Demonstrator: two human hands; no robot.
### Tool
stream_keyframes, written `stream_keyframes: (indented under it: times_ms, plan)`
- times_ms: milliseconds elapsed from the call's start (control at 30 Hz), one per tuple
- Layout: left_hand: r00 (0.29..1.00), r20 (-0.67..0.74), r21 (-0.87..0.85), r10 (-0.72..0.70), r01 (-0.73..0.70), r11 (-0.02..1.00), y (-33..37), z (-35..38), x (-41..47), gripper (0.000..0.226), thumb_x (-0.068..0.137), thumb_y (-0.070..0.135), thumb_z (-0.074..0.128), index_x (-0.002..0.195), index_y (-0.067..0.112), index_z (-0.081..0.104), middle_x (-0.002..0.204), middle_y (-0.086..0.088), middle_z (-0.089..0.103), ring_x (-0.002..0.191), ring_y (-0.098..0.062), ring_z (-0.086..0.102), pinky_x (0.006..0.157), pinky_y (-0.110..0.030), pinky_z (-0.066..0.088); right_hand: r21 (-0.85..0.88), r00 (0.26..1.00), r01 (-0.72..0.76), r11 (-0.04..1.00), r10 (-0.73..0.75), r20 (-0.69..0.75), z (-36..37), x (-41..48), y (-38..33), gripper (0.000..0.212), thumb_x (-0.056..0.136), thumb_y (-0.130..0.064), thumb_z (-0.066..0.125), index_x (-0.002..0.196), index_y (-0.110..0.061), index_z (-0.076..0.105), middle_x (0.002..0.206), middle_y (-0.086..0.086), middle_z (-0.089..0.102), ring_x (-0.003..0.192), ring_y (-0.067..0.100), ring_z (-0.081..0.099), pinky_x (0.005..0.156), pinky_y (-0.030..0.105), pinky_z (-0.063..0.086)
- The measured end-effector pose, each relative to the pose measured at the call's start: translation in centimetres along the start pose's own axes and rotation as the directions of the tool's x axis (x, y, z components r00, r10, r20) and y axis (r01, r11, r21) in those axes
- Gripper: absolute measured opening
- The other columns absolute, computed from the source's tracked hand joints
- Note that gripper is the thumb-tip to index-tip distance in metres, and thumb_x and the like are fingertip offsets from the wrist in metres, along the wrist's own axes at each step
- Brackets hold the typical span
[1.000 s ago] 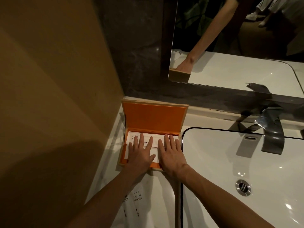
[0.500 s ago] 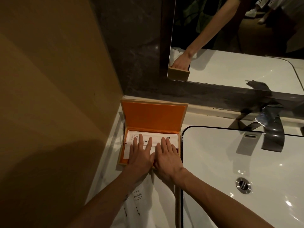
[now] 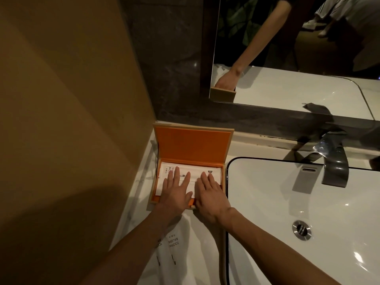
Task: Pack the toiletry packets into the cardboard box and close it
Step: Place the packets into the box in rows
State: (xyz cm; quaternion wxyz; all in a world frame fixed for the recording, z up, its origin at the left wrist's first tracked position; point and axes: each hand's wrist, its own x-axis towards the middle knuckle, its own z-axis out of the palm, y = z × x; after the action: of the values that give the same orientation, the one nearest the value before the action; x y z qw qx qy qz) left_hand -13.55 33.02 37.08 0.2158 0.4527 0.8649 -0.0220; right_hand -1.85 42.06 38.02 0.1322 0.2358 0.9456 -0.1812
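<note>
A cardboard box (image 3: 153, 199) with an orange lining sits on the counter in the corner, its lid (image 3: 191, 144) standing upright against the back wall. White toiletry packets (image 3: 197, 171) lie inside it. My left hand (image 3: 175, 191) and my right hand (image 3: 209, 194) rest flat, side by side, fingers spread, pressing on the packets. More white toothbrush packets (image 3: 174, 246) lie on the counter nearer me, partly under my left forearm.
A tan wall (image 3: 67, 120) closes the left side. The white sink basin (image 3: 287, 202) with a drain (image 3: 301, 230) lies right of the box. A dark faucet (image 3: 334, 167) stands at the back right, below a mirror (image 3: 287, 58).
Both hands have slid slightly toward me across the packets, uncovering more of the packets at the box's far side. The box and lid have not moved.
</note>
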Motion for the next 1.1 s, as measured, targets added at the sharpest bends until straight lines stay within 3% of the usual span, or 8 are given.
stream_keyframes:
  times_ms: [100,233,467,633,767,867,1100]
  plan:
    - [1.000,-0.016,-0.066,0.012,-0.013,0.998,0.0,-1.0,-1.6,0.058,0.102,0.040,0.027,0.152,0.028,0.002,0.161,-0.011,-0.012,0.148,-0.030,-0.012,0.121,-0.046,0.000,0.015,0.998,0.048,0.999,-0.047,-0.044,0.0,-0.9,-0.6,0.066,0.097,-0.038,0.043,0.150,-0.009,0.014,0.160,0.018,0.008,0.147,0.036,0.000,0.118,0.045,0.007]
    - [0.993,-0.114,-0.164,0.041,-0.060,0.985,-0.4,-1.7,-4.3,0.049,0.103,0.028,0.030,0.151,0.024,0.020,0.162,-0.006,0.009,0.149,-0.023,0.006,0.122,-0.041,0.009,0.065,0.993,0.053,0.996,-0.046,-0.108,-0.3,-2.3,-2.2,0.060,0.097,-0.036,0.045,0.147,-0.010,0.024,0.157,0.019,0.020,0.146,0.035,0.012,0.117,0.043,0.011]
    - [0.962,-0.254,-0.203,0.094,-0.148,0.968,-1.7,-2.0,-8.8,0.041,0.101,0.027,0.038,0.140,0.020,0.043,0.151,-0.004,0.039,0.140,-0.021,0.031,0.118,-0.036,0.022,0.028,0.980,0.047,0.998,-0.041,-0.195,0.4,-5.6,-4.8,0.048,0.094,-0.026,0.052,0.137,-0.009,0.040,0.141,0.019,0.043,0.131,0.034,0.038,0.111,0.044,0.030]
    - [0.934,-0.304,-0.244,0.185,-0.265,0.933,-2.7,-0.2,-11.9,0.036,0.095,0.020,0.049,0.131,0.023,0.052,0.138,0.000,0.052,0.129,-0.019,0.044,0.112,-0.036,0.034,0.054,0.961,0.010,0.998,0.005,-0.276,2.5,-8.7,-6.9,0.040,0.085,-0.014,0.059,0.124,-0.008,0.053,0.131,0.019,0.051,0.122,0.033,0.046,0.105,0.046,0.041]
    - [0.955,-0.224,-0.190,0.194,-0.238,0.952,-3.6,1.4,-14.2,0.039,0.099,0.025,0.044,0.138,0.019,0.047,0.149,-0.003,0.041,0.137,-0.020,0.036,0.114,-0.034,0.027,0.037,0.971,-0.058,0.998,0.065,-0.228,4.0,-11.5,-8.5,0.047,0.088,-0.013,0.059,0.132,-0.002,0.047,0.146,0.028,0.036,0.138,0.041,0.031,0.111,0.047,0.031]
    - [0.956,-0.148,-0.131,0.252,-0.272,0.953,-4.4,2.8,-15.9,0.043,0.099,0.027,0.043,0.142,0.020,0.041,0.153,-0.003,0.034,0.141,-0.019,0.030,0.116,-0.034,0.023,0.016,0.981,-0.100,0.995,0.102,-0.166,5.2,-13.7,-9.3,0.053,0.090,-0.017,0.056,0.138,-0.002,0.039,0.148,0.027,0.032,0.139,0.040,0.028,0.112,0.044,0.028]
    - [0.932,0.228,0.081,0.282,-0.307,0.948,-4.9,6.6,-19.0,0.063,0.098,0.044,0.038,0.152,0.030,0.009,0.162,-0.005,-0.007,0.149,-0.030,-0.005,0.118,-0.050,0.005,-0.029,0.990,-0.125,0.992,0.127,0.064,8.4,-17.5,-10.7,0.053,0.089,-0.025,0.056,0.136,-0.006,0.038,0.141,0.015,0.041,0.131,0.031,0.035,0.109,0.042,0.033]
